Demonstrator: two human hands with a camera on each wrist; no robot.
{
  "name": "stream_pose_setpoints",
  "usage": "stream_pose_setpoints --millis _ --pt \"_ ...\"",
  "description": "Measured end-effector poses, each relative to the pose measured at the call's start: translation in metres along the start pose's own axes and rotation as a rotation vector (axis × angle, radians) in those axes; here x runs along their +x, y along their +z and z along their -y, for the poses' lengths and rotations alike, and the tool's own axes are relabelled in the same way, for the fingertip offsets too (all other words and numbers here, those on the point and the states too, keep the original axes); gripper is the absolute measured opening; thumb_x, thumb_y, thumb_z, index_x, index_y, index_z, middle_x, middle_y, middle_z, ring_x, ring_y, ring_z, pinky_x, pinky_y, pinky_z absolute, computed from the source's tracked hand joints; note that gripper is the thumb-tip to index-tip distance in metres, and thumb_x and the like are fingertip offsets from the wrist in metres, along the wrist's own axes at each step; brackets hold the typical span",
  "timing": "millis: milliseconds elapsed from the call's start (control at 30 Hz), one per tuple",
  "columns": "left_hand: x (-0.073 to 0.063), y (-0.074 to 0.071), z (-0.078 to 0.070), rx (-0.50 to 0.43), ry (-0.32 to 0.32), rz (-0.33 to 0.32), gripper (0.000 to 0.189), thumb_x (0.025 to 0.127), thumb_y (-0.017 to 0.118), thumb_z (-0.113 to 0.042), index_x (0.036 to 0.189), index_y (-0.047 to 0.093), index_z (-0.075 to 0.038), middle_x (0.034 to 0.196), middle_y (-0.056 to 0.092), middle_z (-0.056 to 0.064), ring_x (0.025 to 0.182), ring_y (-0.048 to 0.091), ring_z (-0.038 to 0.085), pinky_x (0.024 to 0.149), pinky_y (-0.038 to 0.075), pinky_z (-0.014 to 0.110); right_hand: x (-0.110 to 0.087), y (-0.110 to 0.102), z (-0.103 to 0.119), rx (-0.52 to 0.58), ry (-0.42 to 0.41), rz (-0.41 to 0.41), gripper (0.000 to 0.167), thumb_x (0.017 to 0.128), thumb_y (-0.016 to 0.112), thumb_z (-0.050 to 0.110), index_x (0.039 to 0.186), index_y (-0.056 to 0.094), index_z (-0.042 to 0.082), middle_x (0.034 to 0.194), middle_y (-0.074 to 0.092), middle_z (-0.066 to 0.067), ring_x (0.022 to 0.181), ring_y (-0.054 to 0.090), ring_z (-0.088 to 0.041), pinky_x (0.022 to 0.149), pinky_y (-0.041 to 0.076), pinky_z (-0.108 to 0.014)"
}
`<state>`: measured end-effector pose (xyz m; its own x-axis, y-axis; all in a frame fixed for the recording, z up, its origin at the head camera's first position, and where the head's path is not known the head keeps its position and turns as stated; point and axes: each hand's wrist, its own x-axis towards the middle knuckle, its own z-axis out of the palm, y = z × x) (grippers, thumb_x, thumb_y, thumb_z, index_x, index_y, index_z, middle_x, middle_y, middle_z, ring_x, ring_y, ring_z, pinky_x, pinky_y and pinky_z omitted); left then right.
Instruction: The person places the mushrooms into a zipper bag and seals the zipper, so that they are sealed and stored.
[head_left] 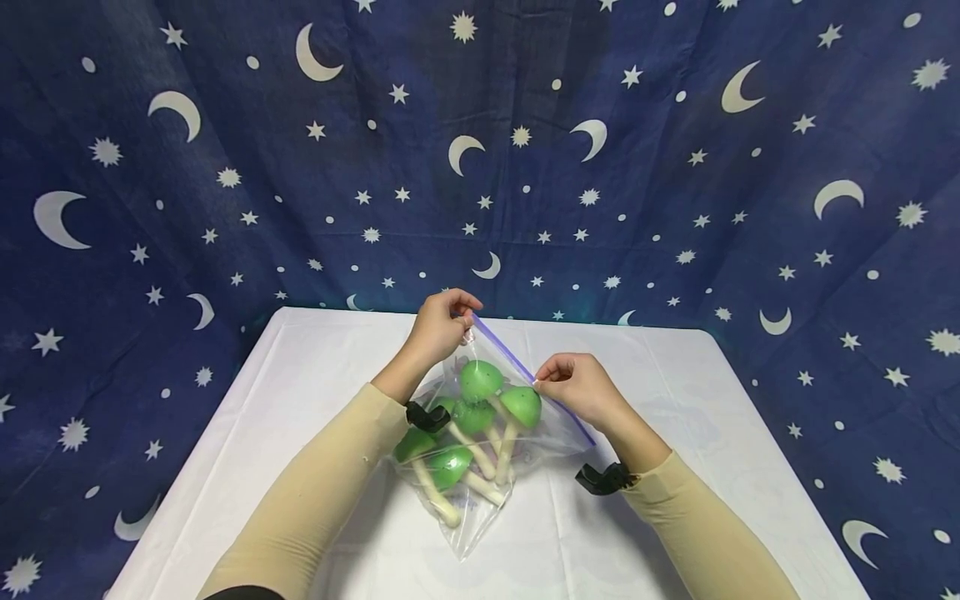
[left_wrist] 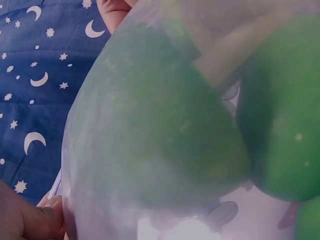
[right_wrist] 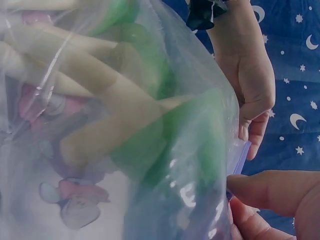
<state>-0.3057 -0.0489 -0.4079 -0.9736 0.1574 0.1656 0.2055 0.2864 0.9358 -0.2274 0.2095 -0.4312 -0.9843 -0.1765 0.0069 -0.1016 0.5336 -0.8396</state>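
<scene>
A clear zip bag [head_left: 468, 537] with a purple closure strip [head_left: 498, 346] is held tilted over the table. Several mushroom-shaped pieces with green caps [head_left: 480, 381] and cream stems [head_left: 435, 493] lie inside it. My left hand [head_left: 442, 327] pinches the bag's upper left corner at the end of the strip. Partway along the strip, my right hand [head_left: 581, 385] pinches it between thumb and fingers. Up close in the right wrist view, the right thumb [right_wrist: 265, 187] presses on the purple edge, with the left hand [right_wrist: 255, 95] beyond it. Cloudy plastic covers most of the left wrist view.
A white cloth covers the table [head_left: 360, 533]. Behind it and at both sides hangs a dark blue curtain [head_left: 420, 208] with moons and stars. Black straps [head_left: 603, 479] sit on both wrists over beige sleeves [head_left: 315, 492].
</scene>
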Motion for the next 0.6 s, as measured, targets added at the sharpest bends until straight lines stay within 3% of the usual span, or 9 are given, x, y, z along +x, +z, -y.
stream_pose_setpoints --millis 600 --pt "0.0015 -0.0019 0.0043 -0.057 0.006 -0.010 0.023 0.097 0.059 0.010 0.109 0.074 -0.002 0.083 0.061 0.004 0.061 0.061 0.012 0.055 0.053 0.020 -0.0076 -0.0026 -0.0078 -0.027 -0.024 0.017 0.008 0.091 0.080 0.009 0.095 0.076 0.004 0.084 0.073 -0.006 0.077 0.063 -0.014 0.070 0.052 -0.026"
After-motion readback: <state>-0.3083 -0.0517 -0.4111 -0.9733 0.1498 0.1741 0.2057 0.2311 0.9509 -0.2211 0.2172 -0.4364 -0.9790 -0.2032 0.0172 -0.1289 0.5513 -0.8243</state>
